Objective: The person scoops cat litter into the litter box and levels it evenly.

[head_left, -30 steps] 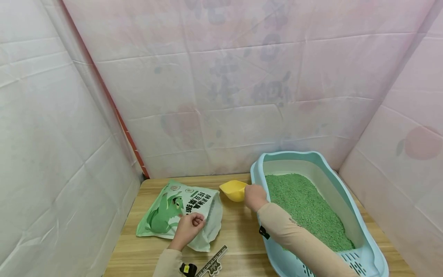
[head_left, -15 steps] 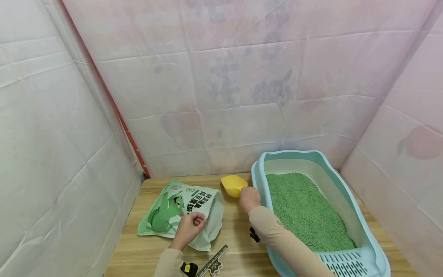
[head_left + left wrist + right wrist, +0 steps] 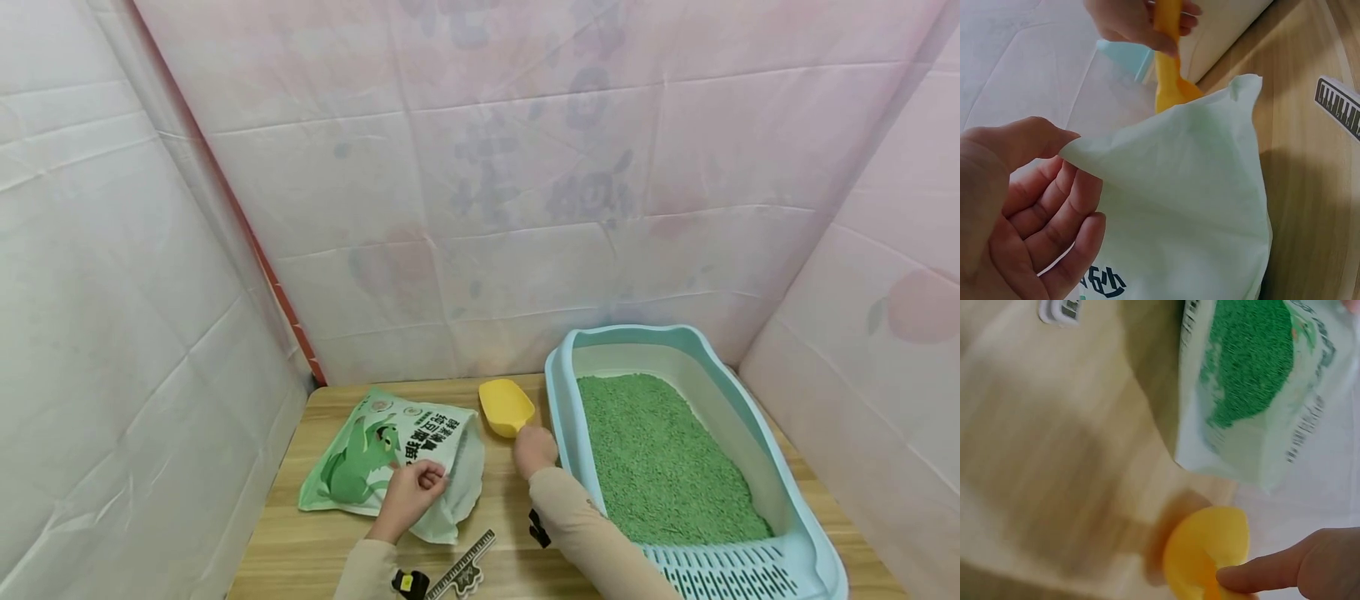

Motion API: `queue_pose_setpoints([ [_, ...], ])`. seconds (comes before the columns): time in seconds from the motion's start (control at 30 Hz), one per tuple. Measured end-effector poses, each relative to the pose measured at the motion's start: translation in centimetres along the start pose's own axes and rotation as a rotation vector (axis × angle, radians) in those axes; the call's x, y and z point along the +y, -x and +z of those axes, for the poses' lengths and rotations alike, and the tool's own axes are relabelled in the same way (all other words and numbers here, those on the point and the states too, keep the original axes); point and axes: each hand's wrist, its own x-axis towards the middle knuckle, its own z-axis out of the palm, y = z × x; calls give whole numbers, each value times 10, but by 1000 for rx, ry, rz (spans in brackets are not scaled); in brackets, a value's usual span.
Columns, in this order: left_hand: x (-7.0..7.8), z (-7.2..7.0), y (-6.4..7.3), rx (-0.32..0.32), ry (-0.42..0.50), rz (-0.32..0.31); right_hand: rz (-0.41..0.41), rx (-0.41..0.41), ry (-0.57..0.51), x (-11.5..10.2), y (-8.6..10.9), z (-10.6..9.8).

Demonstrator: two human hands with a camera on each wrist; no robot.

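My left hand (image 3: 408, 497) pinches the upper edge of a green-and-white cat litter bag (image 3: 356, 467) between thumb and fingers. The bag lies on its side with its mouth toward the right; in the right wrist view green pellets (image 3: 1250, 362) show inside. My right hand (image 3: 536, 451) grips the handle of a yellow scoop (image 3: 506, 404), its bowl pointing away from me, just right of the bag's mouth. The scoop's bowl looks bare inside in the head view. In the left wrist view the bag's edge (image 3: 1179, 156) hides part of the scoop.
A light blue litter box (image 3: 573, 417) holding green litter (image 3: 667, 458) stands at the right, close beside my right forearm. A flat black-and-white piano-key cutout (image 3: 461, 571) lies at the table's front. Printed cloth walls (image 3: 525, 208) enclose the wooden table (image 3: 502, 500).
My right hand has come left and toward me, off the litter box's edge. The scoop has turned from pointing left to pointing away from me. The left hand keeps its place on the bag.
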Motion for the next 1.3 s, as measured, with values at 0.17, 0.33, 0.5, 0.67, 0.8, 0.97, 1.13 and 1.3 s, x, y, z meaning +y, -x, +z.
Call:
queue_pose_setpoints([
  [0.17, 2, -1, 2, 2, 1, 27, 22, -36, -13, 0, 3, 8],
  [0.33, 3, 0, 5, 3, -7, 46, 16, -78, 17, -1, 5, 12],
  [0.5, 4, 4, 10, 40, -25, 43, 31, -70, -1, 0, 10, 23],
  [0.67, 5, 9, 18, 62, -68, 31, 42, -72, -14, 2, 13, 34],
  [0.8, 3, 15, 26, 71, -150, 36, 47, -79, -30, 4, 14, 39],
  [0.97, 3, 24, 36, 101, -234, 7, 49, -82, -47, 6, 16, 43],
  [1.13, 3, 35, 42, 182, -331, -3, 57, -102, -67, 8, 17, 45],
  [1.3, 3, 47, 45, 272, -407, 13, 52, -82, -67, 9, 19, 46],
])
